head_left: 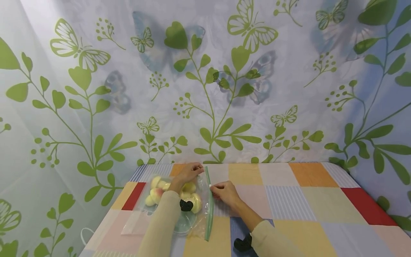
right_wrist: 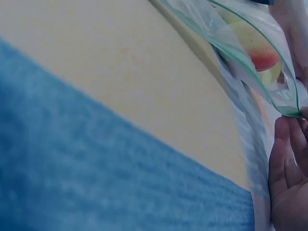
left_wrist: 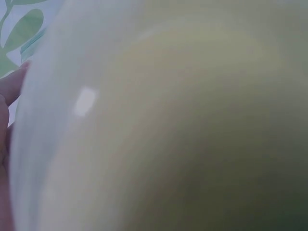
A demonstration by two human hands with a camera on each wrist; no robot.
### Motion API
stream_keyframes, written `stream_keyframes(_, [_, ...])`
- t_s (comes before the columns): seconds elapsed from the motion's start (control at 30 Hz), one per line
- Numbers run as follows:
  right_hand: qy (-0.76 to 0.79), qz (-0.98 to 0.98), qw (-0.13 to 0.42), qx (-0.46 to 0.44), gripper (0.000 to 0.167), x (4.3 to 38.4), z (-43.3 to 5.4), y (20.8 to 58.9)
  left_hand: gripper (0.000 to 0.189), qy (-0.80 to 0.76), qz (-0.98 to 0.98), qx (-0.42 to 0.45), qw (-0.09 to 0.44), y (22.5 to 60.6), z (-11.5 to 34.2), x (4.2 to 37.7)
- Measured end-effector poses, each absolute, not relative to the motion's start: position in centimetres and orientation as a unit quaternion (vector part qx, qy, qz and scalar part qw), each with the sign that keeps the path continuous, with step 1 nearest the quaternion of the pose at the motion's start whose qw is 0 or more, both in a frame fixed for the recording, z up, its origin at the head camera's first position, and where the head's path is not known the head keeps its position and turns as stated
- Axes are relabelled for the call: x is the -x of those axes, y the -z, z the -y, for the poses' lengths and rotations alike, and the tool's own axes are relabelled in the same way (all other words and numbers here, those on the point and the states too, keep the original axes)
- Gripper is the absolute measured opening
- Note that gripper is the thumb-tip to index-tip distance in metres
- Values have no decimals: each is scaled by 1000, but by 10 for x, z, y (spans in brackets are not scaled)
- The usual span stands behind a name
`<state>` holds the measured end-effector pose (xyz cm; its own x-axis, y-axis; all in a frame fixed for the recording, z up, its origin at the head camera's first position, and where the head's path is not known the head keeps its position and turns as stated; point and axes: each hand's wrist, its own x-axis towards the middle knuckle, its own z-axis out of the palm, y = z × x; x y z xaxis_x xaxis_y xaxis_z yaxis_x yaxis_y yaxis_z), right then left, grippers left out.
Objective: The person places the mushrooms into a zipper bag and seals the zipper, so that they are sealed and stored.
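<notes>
A clear zip bag [head_left: 136,223] lies on the bed-like patchwork surface, its green zip strip [head_left: 210,216] on the right side. Inside show pale yellow rounded pieces [head_left: 195,203] and a yellow fruit with a red blush [head_left: 156,195]. My left hand [head_left: 188,172] reaches over the bag and holds its mouth near the strip's far end. With thumb and fingers, my right hand [head_left: 227,192] pinches a small white tab on the strip. In the right wrist view, the strip's two green edges stand apart beside the fingers [right_wrist: 284,163]. Blurred pale yellow fills the left wrist view.
A multicoloured patchwork cloth [head_left: 305,203] covers the surface. Behind it hangs a curtain [head_left: 218,107] printed with green leaves and butterflies. A white cord loop [head_left: 84,235] shows at the left edge. Black wrist bands [head_left: 243,244] are on both sleeves.
</notes>
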<state>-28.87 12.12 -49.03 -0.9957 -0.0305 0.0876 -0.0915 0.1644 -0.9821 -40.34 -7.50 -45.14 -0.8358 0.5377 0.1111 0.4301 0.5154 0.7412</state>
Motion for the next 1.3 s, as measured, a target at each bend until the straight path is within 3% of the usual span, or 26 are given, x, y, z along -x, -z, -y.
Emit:
stream_keyframes(0.13, [-646, 763, 14, -31, 23, 305, -124, 515, 20, -411, -862, -288, 71, 451, 76, 402])
stream_keyframes(1.3, [-627, 778, -1, -41, 21, 291, -124, 511, 16, -411, -864, -283, 62, 453, 75, 403])
